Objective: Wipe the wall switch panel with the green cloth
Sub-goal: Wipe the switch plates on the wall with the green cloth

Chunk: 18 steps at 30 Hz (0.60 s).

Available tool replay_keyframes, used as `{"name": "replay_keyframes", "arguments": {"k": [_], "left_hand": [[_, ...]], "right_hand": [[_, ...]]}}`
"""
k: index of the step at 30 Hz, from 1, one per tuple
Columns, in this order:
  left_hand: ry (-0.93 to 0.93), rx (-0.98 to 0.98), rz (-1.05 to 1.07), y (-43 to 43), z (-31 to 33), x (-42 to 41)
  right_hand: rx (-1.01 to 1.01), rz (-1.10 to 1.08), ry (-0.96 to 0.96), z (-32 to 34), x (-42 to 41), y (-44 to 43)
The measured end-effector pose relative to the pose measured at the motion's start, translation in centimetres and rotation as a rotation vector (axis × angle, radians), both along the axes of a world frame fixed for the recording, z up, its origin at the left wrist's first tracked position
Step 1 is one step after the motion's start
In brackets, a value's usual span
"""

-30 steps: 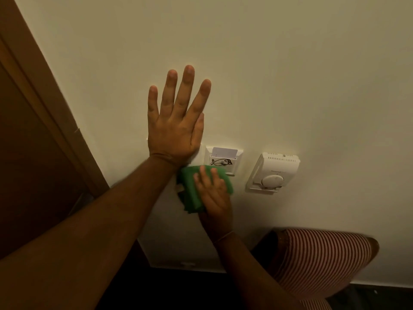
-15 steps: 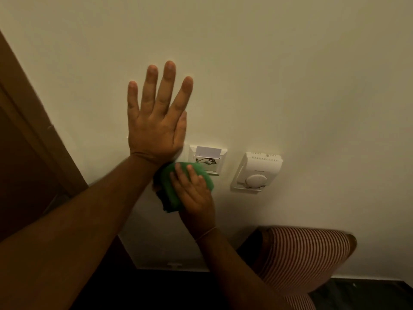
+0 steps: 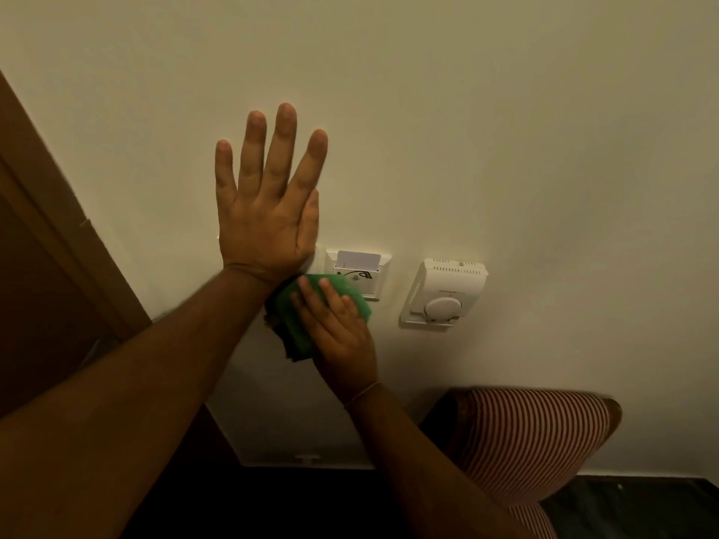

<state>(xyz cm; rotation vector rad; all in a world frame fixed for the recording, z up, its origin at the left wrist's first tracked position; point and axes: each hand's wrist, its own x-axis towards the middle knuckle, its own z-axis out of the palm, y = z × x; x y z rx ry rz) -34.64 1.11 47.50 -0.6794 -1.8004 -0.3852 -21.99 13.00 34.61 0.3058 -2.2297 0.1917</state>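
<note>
Left hand flat, fingers spread, on wall; right hand just below, pressing green cloth against switch panel.

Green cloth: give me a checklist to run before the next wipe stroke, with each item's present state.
1. Green cloth pressed to the wall under the right hand: ok.
2. Left hand flat on the wall, bracing: ok.
3. Switch panel free to wipe: not ok, the left hand and wrist cover it.
4. Key card seated in the card holder: ok.
5. Cloth clear of the thermostat: ok.
6. Cloth clean side out: cannot tell.
</note>
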Motion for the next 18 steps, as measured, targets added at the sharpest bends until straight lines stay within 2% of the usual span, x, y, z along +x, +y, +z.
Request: {"name": "replay_keyframes", "arguments": {"k": [2, 5, 8, 12, 15, 18], "left_hand": [[-0.019, 0.003, -0.005, 0.0, 0.1, 0.2], [-0.023, -0.015, 0.008, 0.0, 0.2, 0.1], [-0.020, -0.010, -0.001, 0.0, 0.2, 0.1], [0.003, 0.000, -0.004, 0.1, -0.1, -0.1], [-0.004, 0.003, -0.004, 0.1, -0.1, -0.2], [-0.013, -0.002, 0.004, 0.0, -0.2, -0.3]], "right_hand": [[-0.009, -0.028, 0.036, 0.1, 0.9, 1.3], [-0.142, -0.155, 0.124, -0.2, 2.2, 2.6], [-0.241, -0.191, 0.152, -0.5, 1.2, 0.8], [-0.167, -0.100, 0.085, -0.4, -0.8, -2.1], [-0.127, -0.082, 0.089, -0.5, -0.1, -0.8], [-0.239, -0.194, 0.148, -0.9, 1.7, 1.2]]}}
